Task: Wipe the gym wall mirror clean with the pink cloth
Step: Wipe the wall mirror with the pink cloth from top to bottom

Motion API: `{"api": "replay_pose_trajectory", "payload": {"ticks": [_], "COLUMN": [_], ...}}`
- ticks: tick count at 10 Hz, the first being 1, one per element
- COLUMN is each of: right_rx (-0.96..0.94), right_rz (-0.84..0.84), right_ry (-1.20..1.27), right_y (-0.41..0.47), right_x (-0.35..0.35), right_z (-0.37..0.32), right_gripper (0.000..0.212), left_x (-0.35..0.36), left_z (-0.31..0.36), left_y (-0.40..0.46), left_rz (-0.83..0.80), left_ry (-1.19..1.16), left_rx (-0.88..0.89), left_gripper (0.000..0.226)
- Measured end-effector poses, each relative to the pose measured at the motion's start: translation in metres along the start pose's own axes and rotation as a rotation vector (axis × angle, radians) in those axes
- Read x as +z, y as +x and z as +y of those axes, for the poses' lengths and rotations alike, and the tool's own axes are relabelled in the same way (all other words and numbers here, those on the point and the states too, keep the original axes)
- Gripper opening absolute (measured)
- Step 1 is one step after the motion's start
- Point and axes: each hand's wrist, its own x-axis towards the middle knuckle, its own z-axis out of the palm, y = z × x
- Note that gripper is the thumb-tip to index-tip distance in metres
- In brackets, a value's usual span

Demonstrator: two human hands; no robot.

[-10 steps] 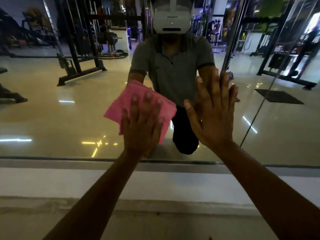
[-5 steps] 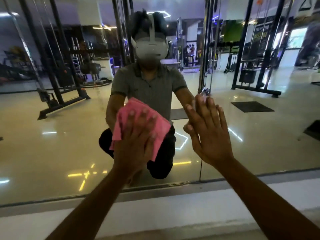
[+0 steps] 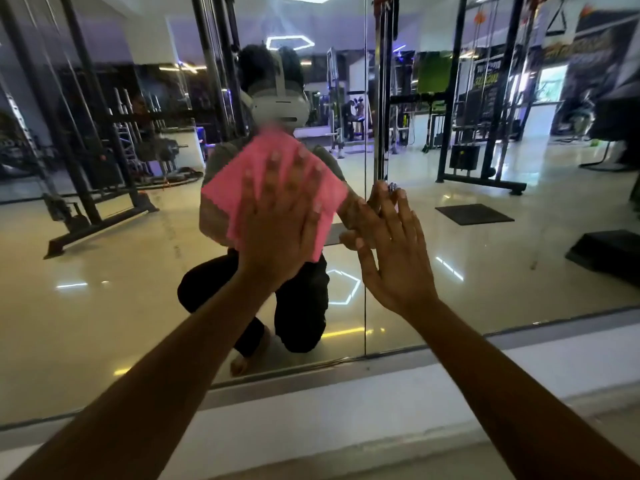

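The wall mirror [image 3: 104, 306] fills most of the head view and reflects the gym and a kneeling person. My left hand [image 3: 280, 223] lies flat, fingers spread, and presses the folded pink cloth [image 3: 228, 199] against the glass near the middle. The cloth sticks out above and to the left of the hand. My right hand [image 3: 394, 258] rests flat on the mirror just right of the cloth, fingers straight and pointing up, close to the vertical seam [image 3: 365, 306] between two mirror panels.
A grey metal strip [image 3: 311, 372] runs along the mirror's bottom edge, above a white wall base [image 3: 311, 417]. Everything else is reflection: weight racks at the left, a cable machine and a dark floor mat at the right.
My left hand has slid the cloth upward and to the right on the glass. The view has tilted up, and the right hand now sits nearer the panel seam.
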Motion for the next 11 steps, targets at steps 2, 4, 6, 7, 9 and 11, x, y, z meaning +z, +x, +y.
{"api": "replay_pose_trajectory", "payload": {"ticks": [2, 4, 6, 7, 9, 11], "right_rx": [0.208, 0.944, 1.062, 1.046, 0.964, 0.904], "right_rz": [0.007, -0.489, -0.462, -0.401, -0.329, -0.145], "right_ry": [0.244, 1.393, 1.241, 1.056, 0.779, 0.377], "right_y": [-0.040, -0.066, -0.103, -0.120, -0.163, -0.212], "right_x": [-0.007, -0.006, 0.013, 0.016, 0.037, 0.077], "right_z": [-0.005, -0.069, -0.075, -0.066, -0.051, -0.048], "right_gripper": [0.041, 0.061, 0.068, 0.047, 0.027, 0.024], "left_x": [-0.020, -0.044, -0.017, -0.002, 0.035, 0.079], "left_z": [0.037, 0.071, 0.053, 0.046, 0.045, 0.068], "left_y": [-0.073, -0.123, -0.171, -0.200, -0.226, -0.262], "left_rz": [-0.305, -0.446, -0.349, -0.475, -0.699, -0.729], "left_ry": [-0.868, -1.613, -1.839, -1.989, -1.427, -1.143], "left_rx": [-0.389, -1.023, -1.457, -1.404, -1.054, -0.965], "left_gripper": [0.047, 0.024, 0.043, 0.084, 0.050, 0.022]}}
